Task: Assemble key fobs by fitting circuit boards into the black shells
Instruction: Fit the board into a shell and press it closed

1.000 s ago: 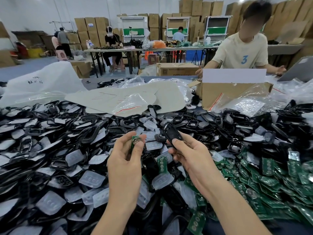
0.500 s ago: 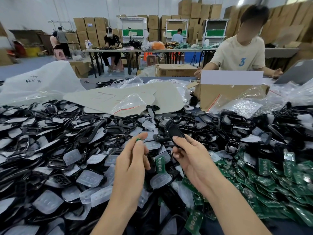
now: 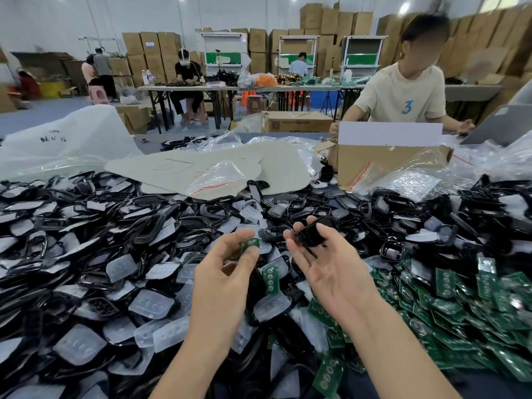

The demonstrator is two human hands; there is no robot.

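My left hand (image 3: 223, 279) pinches a small green circuit board (image 3: 251, 245) between thumb and fingers, held above the pile. To its right, my right hand (image 3: 331, 266) is turned palm up and holds a black shell (image 3: 312, 234) at its fingertips. The two parts are a short gap apart, not touching. Below both hands the table is heaped with black shells (image 3: 121, 226) and translucent button pads (image 3: 79, 344). A pile of green circuit boards (image 3: 460, 306) spreads at the right.
A cardboard box (image 3: 385, 168) with clear bags stands behind the pile at the right. Pale foam sheets (image 3: 187, 168) and a large white bag (image 3: 66, 139) lie at the back left. A person in a beige shirt (image 3: 403, 93) sits across the table.
My right hand has rolled palm up with the black shell, and my left hand has turned so the green board shows at its fingertips. The two hands have drawn closer.
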